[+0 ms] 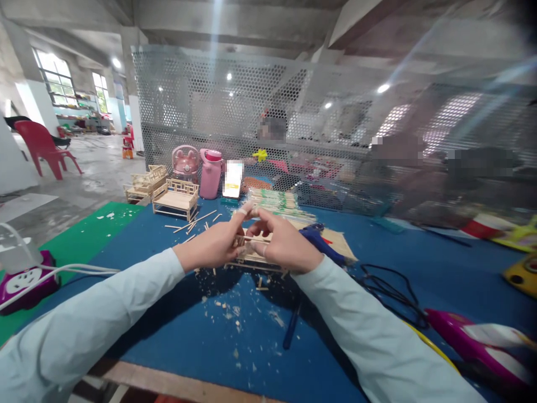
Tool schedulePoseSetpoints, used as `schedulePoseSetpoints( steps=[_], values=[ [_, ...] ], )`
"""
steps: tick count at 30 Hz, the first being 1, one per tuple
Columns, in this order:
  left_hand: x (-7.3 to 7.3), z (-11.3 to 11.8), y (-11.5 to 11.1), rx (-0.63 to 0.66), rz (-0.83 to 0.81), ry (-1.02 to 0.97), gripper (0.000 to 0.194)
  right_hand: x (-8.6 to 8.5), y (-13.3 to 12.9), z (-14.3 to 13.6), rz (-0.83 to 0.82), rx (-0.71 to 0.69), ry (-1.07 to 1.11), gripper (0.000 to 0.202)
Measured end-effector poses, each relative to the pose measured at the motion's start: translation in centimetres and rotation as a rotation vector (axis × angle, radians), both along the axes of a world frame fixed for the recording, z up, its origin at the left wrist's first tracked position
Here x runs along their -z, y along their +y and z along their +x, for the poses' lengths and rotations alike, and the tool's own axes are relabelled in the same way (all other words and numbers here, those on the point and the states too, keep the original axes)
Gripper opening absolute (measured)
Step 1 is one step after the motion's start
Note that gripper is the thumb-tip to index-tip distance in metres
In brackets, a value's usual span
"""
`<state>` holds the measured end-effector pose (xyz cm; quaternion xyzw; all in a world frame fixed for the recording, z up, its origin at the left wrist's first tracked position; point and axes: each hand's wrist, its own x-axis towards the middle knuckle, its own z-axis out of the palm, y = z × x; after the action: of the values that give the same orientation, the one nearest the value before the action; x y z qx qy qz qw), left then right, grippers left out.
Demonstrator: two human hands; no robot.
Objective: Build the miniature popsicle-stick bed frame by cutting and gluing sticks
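Note:
In the middle of the blue tabletop, my left hand [216, 242] and my right hand [289, 240] meet over a miniature bench [262, 263] built of thin pale wooden sticks. Fingers of both hands are bent and closed around its upper stick parts, and pale wraps cover some fingertips. Much of the bench is hidden behind my hands. A blue glue gun [325, 244] lies just right of my right hand. To the left stands another miniature bench [176, 200] with a railed back, and loose sticks [193, 223] lie scattered before it.
Bundled sticks [272, 201] lie behind my hands, near a lit phone [233, 179] and a pink bottle [211, 176]. A perforated metal screen [176, 106] closes the back; people sit beyond it. Purple power strips [29, 282] flank the table. A blue-handled tool [291, 327] lies in front.

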<state>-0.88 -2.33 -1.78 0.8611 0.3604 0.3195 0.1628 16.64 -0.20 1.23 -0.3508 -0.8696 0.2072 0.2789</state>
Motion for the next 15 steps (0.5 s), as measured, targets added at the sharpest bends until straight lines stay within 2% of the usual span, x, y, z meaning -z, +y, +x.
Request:
schedulePoseSetpoints(
  steps=[15],
  values=[
    [0.0,0.0,0.2,0.008,0.017,0.047,0.090,0.3,-0.7,-1.0,0.104,0.086,-0.043,0.027]
  ],
)
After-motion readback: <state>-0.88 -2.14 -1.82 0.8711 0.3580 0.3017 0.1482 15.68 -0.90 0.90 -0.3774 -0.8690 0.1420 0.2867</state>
